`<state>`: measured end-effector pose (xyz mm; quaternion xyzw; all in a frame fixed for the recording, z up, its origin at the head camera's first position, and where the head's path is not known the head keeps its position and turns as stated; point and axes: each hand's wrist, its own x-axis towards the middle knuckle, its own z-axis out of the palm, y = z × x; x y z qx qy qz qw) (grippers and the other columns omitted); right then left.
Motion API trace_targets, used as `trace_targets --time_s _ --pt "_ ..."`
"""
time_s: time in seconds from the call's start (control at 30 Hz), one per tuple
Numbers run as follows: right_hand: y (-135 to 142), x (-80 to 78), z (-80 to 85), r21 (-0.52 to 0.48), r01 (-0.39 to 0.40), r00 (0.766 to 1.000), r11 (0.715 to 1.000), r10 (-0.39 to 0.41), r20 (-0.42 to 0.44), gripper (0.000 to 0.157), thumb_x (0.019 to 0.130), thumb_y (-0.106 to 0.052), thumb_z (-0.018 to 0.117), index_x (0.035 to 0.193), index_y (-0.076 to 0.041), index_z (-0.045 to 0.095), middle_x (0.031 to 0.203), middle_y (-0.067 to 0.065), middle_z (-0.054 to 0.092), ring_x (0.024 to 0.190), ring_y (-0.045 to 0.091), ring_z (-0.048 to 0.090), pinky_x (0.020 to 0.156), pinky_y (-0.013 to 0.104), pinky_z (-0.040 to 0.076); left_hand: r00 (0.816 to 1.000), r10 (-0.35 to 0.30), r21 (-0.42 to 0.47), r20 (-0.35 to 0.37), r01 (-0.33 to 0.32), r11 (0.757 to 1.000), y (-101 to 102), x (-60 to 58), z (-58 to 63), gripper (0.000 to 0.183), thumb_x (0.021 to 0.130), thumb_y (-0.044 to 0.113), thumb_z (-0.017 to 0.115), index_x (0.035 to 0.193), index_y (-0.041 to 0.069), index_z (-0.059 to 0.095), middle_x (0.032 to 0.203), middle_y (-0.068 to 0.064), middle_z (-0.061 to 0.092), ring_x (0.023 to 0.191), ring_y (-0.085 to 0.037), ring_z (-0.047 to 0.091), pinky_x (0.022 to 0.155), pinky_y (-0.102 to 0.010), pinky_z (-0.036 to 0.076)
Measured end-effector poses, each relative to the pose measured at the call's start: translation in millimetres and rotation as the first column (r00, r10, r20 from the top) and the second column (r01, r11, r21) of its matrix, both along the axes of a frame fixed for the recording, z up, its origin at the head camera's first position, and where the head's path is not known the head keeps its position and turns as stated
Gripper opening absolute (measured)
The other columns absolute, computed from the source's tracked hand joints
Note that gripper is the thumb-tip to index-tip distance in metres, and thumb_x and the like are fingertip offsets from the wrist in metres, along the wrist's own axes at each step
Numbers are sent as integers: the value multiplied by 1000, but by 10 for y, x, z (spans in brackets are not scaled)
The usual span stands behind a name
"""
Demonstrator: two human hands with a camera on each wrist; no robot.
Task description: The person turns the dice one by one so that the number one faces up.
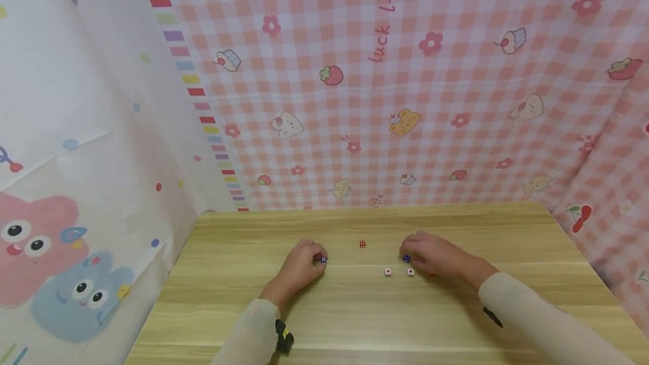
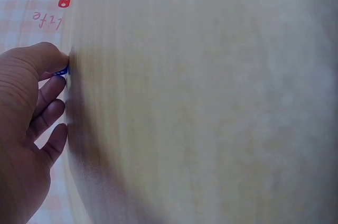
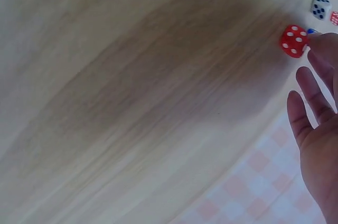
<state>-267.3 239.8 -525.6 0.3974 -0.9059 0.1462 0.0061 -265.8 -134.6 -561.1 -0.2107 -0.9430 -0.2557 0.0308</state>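
My left hand (image 1: 300, 266) pinches a blue die (image 1: 323, 259) on the table, between thumb and forefinger; the left wrist view shows only a sliver of this blue die (image 2: 61, 71). Across from it, my right hand (image 1: 440, 253) holds a second blue die (image 1: 407, 258) at its fingertips, mostly hidden behind the thumb in the right wrist view. Just under the right hand lies a red die (image 3: 294, 40), partly covered in the head view. Two white dice, one left (image 1: 387, 272) and one right (image 1: 410, 272), sit nearer me. Another red die (image 1: 362, 244) stands farther back, between the hands.
The dice rest on a wood-grain table (image 1: 355, 325). A pink checked cloth (image 1: 355, 100) hangs behind its far edge, and a white printed cloth (image 1: 101, 156) hangs at the left. A black and yellow item (image 1: 284, 337) is at the left sleeve.
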Motion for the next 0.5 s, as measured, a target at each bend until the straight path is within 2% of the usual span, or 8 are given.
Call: trace_targets --time_s 0.2,0.5 --pt "9 -11 -35 12 -5 1000 1000 5 -19 22 92 -4 73 109 -18 72 109 -5 71 97 12 60 85 36 55 1000 -6 -1 -5 6 1000 6 0 6 8 85 12 78 91 17 74 87 7 60 87 -11 51 78 -28 48" --pt "-18 -10 -73 5 -26 998 1000 26 -50 21 91 -6 76 108 -18 72 108 -6 70 98 13 62 86 37 56 1000 0 -6 0 0 1000 7 -2 7 8 85 12 78 90 17 75 87 7 60 88 -11 51 79 -29 49"
